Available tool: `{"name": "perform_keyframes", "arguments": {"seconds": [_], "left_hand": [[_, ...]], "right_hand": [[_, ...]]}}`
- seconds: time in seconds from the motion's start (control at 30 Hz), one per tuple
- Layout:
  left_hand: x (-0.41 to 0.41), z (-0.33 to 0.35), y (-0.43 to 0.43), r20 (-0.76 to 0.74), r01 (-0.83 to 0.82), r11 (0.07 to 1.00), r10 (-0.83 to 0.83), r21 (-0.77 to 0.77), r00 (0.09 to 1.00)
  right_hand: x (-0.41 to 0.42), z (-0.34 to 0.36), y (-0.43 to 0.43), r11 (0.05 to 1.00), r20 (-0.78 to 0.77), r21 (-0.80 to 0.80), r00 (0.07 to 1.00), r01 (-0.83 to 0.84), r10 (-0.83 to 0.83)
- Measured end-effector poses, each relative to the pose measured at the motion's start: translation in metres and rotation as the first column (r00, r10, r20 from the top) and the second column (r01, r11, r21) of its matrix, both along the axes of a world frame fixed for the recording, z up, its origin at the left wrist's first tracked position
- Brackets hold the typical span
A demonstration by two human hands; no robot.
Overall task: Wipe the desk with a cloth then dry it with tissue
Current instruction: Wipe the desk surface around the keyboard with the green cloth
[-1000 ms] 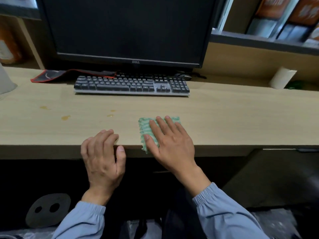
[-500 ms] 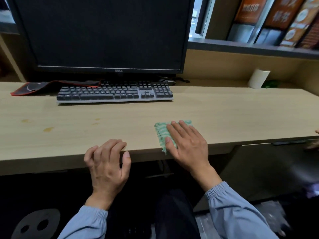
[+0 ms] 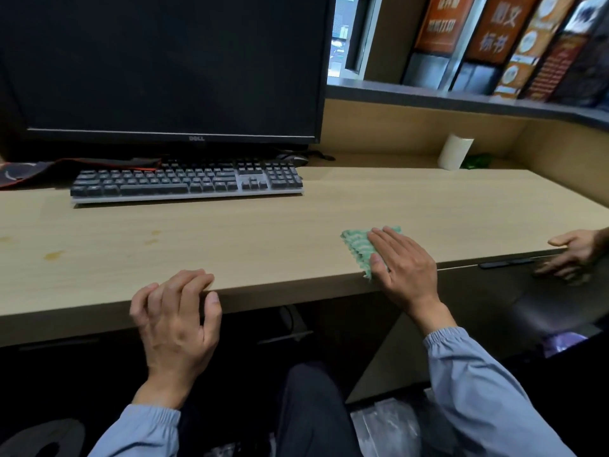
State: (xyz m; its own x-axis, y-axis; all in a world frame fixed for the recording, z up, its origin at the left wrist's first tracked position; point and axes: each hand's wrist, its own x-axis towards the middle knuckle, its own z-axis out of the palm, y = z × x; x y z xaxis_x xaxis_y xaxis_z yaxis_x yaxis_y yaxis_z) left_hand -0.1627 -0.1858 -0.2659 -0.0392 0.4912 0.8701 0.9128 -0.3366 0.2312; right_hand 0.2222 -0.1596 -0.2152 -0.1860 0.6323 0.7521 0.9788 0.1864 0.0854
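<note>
Right of the keyboard [image 3: 186, 181], near the tabletop's [image 3: 263, 232] front edge, the right hand [image 3: 400, 270] lies flat with fingers spread on a green cloth [image 3: 357, 247], pressing it down; one corner of the cloth hangs over the edge. Closer to the person than the keyboard, the left hand [image 3: 176, 321] hooks its curled fingers over the front edge, holding nothing else. Brownish stains [image 3: 54, 255] sit in front of the keyboard's left end. Far right of the keyboard, by the back wall, stands a white tissue roll [image 3: 455, 156]. Somebody else's hand [image 3: 573, 253] reaches in at the far right edge.
</note>
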Motion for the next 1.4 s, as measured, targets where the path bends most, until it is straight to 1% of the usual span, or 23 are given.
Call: {"name": "perform_keyframes", "arguments": {"seconds": [0.1,0.17,0.3,0.43,0.57,0.7,0.8,1.03,1.17,1.3,1.4], "left_hand": [[0.001,-0.001,0.000,0.009,0.003,1.000,-0.003,0.015,1.000],[0.002,0.000,0.001,0.018,0.005,1.000,-0.005,0.021,1.000],[0.002,0.003,-0.002,0.029,0.011,1.000,-0.011,0.007,1.000],[0.001,0.006,-0.006,0.034,0.028,1.000,-0.028,-0.013,0.999],[-0.003,0.012,-0.010,0.033,0.060,0.996,-0.058,-0.059,0.998],[-0.013,0.020,-0.016,0.012,0.115,0.989,-0.115,-0.096,0.993],[-0.023,0.024,-0.020,0.054,0.158,0.981,-0.152,-0.109,0.987],[-0.064,0.029,-0.020,0.055,-0.041,0.996,0.045,-0.076,0.997],[-0.088,0.030,-0.016,0.070,-0.134,0.988,0.140,-0.078,0.988],[-0.102,0.028,-0.013,0.075,-0.151,0.985,0.158,-0.087,0.985],[-0.109,0.024,-0.013,0.080,-0.144,0.986,0.150,-0.081,0.985]], "right_hand": [[0.005,0.000,-0.001,0.999,-0.046,-0.022,0.999,0.027,-0.028],[-0.004,0.000,-0.001,0.997,-0.085,-0.064,0.995,0.051,-0.056],[-0.031,0.009,-0.008,0.975,-0.092,-0.212,0.992,0.067,-0.089],[-0.067,0.020,-0.012,0.924,-0.075,-0.376,0.991,0.075,-0.111],[-0.106,0.032,-0.014,0.852,-0.070,-0.522,0.993,0.043,-0.093],[-0.146,0.039,-0.014,0.802,-0.056,-0.598,0.997,0.001,-0.044],[-0.174,0.044,-0.013,0.766,-0.046,-0.641,0.999,-0.034,0.006],[-0.232,0.047,-0.004,0.697,0.022,-0.710,0.987,-0.098,0.161],[-0.262,0.050,0.000,0.649,0.036,-0.753,0.977,-0.112,0.211],[-0.286,0.050,0.000,0.617,0.031,-0.777,0.972,-0.122,0.231],[-0.307,0.049,-0.003,0.611,0.041,-0.782,0.968,-0.123,0.247]]}}
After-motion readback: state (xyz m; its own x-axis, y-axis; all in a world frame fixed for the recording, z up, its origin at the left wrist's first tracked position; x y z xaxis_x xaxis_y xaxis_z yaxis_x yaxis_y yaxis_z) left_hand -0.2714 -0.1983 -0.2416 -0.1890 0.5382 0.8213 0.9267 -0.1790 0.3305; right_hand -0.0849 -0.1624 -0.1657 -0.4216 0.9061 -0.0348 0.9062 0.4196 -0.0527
